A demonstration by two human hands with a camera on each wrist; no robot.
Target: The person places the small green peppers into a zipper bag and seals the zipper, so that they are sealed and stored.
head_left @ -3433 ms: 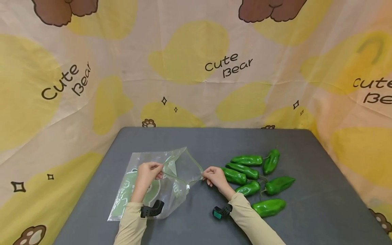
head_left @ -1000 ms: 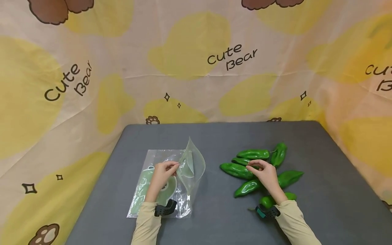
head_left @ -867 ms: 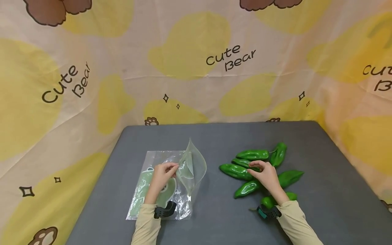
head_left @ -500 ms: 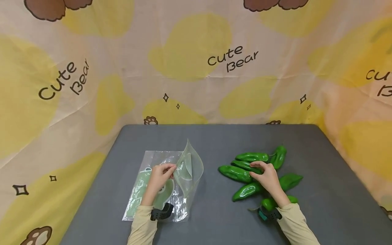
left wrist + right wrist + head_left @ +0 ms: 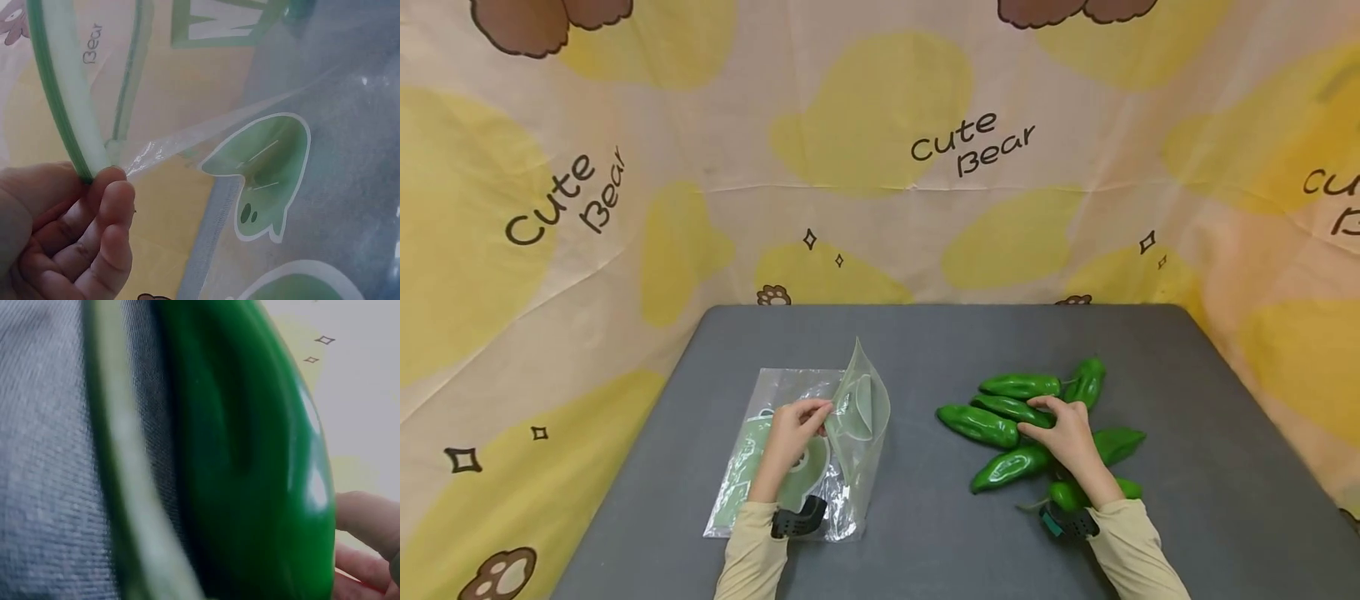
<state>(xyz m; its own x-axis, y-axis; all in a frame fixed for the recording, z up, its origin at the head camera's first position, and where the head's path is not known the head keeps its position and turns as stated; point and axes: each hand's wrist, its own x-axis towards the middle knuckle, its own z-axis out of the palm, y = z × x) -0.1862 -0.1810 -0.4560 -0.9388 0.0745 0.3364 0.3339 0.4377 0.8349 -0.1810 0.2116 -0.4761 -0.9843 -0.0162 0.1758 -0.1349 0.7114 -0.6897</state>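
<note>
Beside the printed cloth (image 5: 865, 125), at the gray table (image 5: 925, 550), holds the clear bag (image 5: 811, 487) at the left, mostly flat on the tabletop but raised and gaping at its zip mouth, with the rim pinched between thumb and fingertips of the left hand (image 5: 788, 435). Poises the right hand (image 5: 1070, 437) over seven green peppers (image 5: 977, 425), lying in a loose cluster to the right of the bag, with thumb and forefinger parted around one end of one (cannot tell whether gripped). Wears a black band (image 5: 799, 517) at each wrist.

A cream, yellow-blotched cloth (image 5: 865, 167) lettered "Cute Bear" hangs behind and beside a grey table (image 5: 925, 342).
</note>
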